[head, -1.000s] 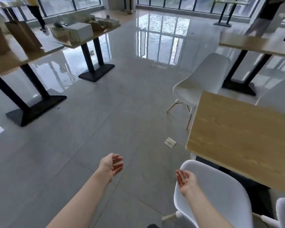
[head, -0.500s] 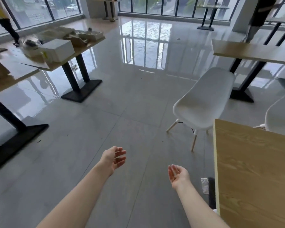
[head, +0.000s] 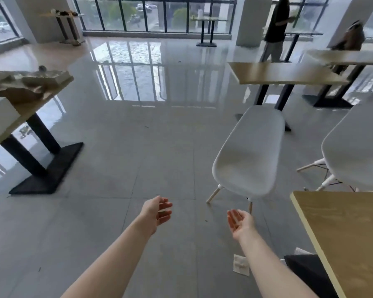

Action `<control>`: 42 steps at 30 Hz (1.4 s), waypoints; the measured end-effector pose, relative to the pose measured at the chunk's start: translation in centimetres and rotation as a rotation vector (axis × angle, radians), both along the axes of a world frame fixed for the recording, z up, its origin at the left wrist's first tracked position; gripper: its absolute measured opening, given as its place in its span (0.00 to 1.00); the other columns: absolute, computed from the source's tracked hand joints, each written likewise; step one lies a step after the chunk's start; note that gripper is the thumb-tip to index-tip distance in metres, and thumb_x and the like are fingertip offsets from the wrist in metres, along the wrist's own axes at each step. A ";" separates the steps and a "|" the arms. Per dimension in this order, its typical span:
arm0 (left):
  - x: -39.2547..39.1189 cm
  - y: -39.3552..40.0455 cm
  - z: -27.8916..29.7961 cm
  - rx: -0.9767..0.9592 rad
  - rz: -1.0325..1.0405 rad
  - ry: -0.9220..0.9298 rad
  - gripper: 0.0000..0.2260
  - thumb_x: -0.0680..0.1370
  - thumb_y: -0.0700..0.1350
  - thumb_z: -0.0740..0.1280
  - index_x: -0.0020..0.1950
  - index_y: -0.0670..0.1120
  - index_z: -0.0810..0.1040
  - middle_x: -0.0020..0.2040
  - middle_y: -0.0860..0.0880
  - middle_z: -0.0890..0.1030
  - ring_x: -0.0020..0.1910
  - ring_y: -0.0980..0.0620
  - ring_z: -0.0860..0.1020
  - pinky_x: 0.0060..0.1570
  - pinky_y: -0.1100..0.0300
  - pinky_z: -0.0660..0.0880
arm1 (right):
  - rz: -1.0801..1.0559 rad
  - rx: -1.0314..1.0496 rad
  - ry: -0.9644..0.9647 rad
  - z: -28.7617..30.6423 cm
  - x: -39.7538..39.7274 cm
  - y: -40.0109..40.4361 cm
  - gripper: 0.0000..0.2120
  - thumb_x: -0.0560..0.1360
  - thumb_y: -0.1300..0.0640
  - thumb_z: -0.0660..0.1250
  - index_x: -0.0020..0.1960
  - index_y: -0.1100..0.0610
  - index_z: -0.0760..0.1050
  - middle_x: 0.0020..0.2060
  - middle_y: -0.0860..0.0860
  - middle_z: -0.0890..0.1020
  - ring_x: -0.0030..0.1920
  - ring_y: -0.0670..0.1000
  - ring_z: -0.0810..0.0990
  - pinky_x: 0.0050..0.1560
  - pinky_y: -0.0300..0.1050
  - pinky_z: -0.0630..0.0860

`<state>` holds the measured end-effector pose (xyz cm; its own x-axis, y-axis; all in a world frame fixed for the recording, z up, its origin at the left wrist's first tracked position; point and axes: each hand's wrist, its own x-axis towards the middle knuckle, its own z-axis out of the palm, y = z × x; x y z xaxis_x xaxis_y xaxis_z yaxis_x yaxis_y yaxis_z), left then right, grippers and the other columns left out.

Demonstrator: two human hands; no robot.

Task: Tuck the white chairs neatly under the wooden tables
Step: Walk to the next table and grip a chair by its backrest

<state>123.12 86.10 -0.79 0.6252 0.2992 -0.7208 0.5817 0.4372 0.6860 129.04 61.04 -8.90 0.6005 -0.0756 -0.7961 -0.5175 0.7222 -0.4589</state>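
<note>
Ahead, two white chairs (head: 249, 151) (head: 355, 147), empty hands (head: 157, 211) (head: 239, 222).

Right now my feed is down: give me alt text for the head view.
Both hands, left and right, reach forward open and empty toward a white chair standing out on the grey floor, not tucked. A second chair stands to its right, beyond the near table; a paper scrap lies on the floor.

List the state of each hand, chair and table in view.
Left hand: open, empty.
Right hand: open, empty.
Near chair: upright, not tucked in.
Right chair: upright, not tucked in.
Near table: bare top.
Left table: cluttered.
</note>
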 end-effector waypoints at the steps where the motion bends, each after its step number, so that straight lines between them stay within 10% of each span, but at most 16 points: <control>1: 2.6 1.2 0.3 0.015 -0.020 -0.005 0.09 0.79 0.41 0.56 0.44 0.42 0.74 0.41 0.45 0.80 0.34 0.47 0.75 0.36 0.57 0.74 | -0.025 0.001 -0.009 0.3 1.9 1.0 0.08 0.77 0.62 0.58 0.42 0.61 0.72 0.19 0.50 0.80 0.20 0.49 0.81 0.19 0.36 0.74; 14: 36.7 7.8 0.6 0.027 -0.330 0.027 0.09 0.79 0.41 0.56 0.49 0.41 0.75 0.42 0.44 0.80 0.35 0.47 0.75 0.37 0.56 0.75 | -0.288 -0.007 -0.015 -0.3 31.2 8.1 0.06 0.78 0.63 0.55 0.48 0.59 0.71 0.18 0.51 0.79 0.18 0.49 0.79 0.18 0.37 0.74; 22: 57.3 11.4 2.6 0.046 -0.433 -0.031 0.09 0.79 0.41 0.56 0.48 0.41 0.75 0.43 0.44 0.81 0.35 0.48 0.76 0.37 0.57 0.76 | -0.379 -0.031 -0.074 3.0 50.0 11.3 0.07 0.78 0.63 0.56 0.43 0.61 0.71 0.39 0.54 0.76 0.24 0.51 0.82 0.20 0.37 0.76; 30: 79.3 12.1 1.4 0.085 -0.716 -0.023 0.08 0.78 0.41 0.58 0.48 0.41 0.76 0.42 0.45 0.82 0.34 0.48 0.77 0.36 0.58 0.76 | -0.638 -0.009 -0.056 1.1 66.1 13.1 0.10 0.78 0.62 0.55 0.41 0.62 0.71 0.18 0.50 0.79 0.19 0.48 0.80 0.19 0.37 0.75; 37: 95.6 3.7 2.4 0.148 -1.016 -0.078 0.08 0.79 0.41 0.58 0.48 0.42 0.76 0.43 0.45 0.81 0.35 0.48 0.77 0.39 0.57 0.76 | -0.896 0.051 -0.050 2.9 75.9 11.8 0.09 0.80 0.62 0.55 0.42 0.62 0.70 0.40 0.55 0.75 0.38 0.53 0.76 0.22 0.39 0.78; 42: 102.0 -6.9 1.2 0.128 -1.320 -0.056 0.09 0.80 0.42 0.58 0.49 0.42 0.77 0.45 0.45 0.82 0.38 0.47 0.79 0.40 0.56 0.78 | -0.973 0.126 -0.025 0.7 83.0 7.8 0.10 0.79 0.65 0.54 0.41 0.67 0.69 0.37 0.58 0.74 0.21 0.54 0.80 0.22 0.43 0.78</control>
